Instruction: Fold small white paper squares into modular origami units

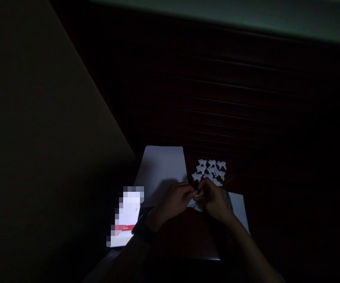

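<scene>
Between my two hands is a small piece of folded white paper [198, 205], its lower part showing as pointed flaps. My left hand [178, 199] pinches it from the left, fingers bent towards the middle. From the other side my right hand [214, 199] grips it with thumb and fingers closed. The fingertips nearly meet, and they hide the paper's upper part. Just beyond my right hand lie several small folded white paper figures [212, 169], grouped in rough rows on the dark table.
A large stack of white paper [161, 167] lies left of the figures. At the lower left a lit screen [128, 216] glows, partly blurred out. Another white sheet [238, 208] lies right of my right hand. A pale wall [40, 118] rises on the left; the dark table [184, 243] reaches its front edge below.
</scene>
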Demonstrator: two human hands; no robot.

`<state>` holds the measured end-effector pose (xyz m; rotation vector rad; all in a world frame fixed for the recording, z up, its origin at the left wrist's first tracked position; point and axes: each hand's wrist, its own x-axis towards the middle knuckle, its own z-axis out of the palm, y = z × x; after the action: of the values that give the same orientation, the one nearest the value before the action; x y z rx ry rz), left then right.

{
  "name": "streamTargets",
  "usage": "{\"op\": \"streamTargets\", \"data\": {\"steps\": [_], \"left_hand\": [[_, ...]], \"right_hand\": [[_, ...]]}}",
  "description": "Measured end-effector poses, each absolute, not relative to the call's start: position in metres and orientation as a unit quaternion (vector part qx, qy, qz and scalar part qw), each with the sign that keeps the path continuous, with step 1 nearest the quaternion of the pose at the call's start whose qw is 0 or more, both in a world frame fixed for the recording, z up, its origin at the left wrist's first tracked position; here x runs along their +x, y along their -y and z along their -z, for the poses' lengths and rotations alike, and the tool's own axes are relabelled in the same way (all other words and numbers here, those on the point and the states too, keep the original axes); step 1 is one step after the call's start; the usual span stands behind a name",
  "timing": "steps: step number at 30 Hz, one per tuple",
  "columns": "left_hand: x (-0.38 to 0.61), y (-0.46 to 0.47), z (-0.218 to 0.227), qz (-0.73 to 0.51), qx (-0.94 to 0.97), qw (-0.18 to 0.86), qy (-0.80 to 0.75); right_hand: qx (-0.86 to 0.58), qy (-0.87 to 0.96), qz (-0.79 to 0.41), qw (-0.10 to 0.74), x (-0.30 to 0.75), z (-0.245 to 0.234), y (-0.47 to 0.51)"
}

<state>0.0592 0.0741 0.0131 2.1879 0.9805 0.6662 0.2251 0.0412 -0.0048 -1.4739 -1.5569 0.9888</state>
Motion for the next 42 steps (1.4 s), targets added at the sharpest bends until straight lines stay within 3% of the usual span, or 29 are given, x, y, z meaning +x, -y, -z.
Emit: {"op": "streamTargets", "data": {"steps": [11, 35, 42], "left_hand": [[0.061, -0.073, -0.006, -0.238, 0.863, 0.273, -0.354], [0.062, -0.075, -0.017, -0.198, 0.886, 0.229, -0.351], [0.061, -0.076, -0.017, -0.213, 0.861, 0.237, -0.397]], "right_hand": [[-0.544, 0.626, -0.428, 0.36, 0.226, 0.007, -0.044], [-0.564, 0.658, -0.349, 0.356, 0.222, -0.002, -0.044], [-0.528, 0.641, -0.422, 0.363, 0.224, -0.001, -0.046]]}}
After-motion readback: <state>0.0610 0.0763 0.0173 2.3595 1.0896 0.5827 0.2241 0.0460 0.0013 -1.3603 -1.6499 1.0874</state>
